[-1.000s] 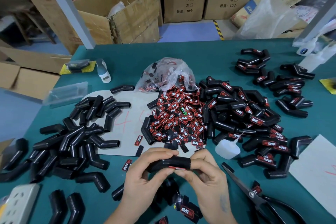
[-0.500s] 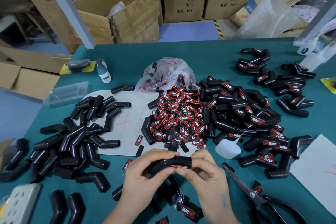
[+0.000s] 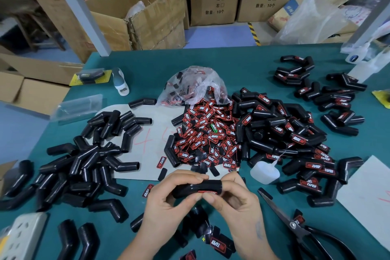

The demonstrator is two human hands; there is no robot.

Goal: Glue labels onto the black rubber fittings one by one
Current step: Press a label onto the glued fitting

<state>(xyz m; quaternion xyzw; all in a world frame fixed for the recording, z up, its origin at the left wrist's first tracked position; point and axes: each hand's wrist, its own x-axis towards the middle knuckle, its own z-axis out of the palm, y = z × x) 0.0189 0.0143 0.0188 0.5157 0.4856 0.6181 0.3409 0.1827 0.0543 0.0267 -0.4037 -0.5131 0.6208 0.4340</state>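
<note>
Both hands hold one black rubber fitting just above the near table edge. My left hand grips its left end with fingers curled over the top. My right hand pinches the right end, thumb pressing a red label on the fitting's near side. A heap of red-and-black labels lies straight ahead, spilling from a clear bag. Plain fittings are piled at the left, labelled fittings at the right. A small white glue bottle sits just right of my hands.
Black scissors lie at the near right, beside white paper. A grey power strip is at the near left. More labelled fittings lie at the far right. Loose labels rest under my wrists. Cardboard boxes stand beyond the table.
The hands have turned the fitting slightly, so the red label shows more on its near side. The right thumb has shifted onto the label. Everything else on the table is unchanged.
</note>
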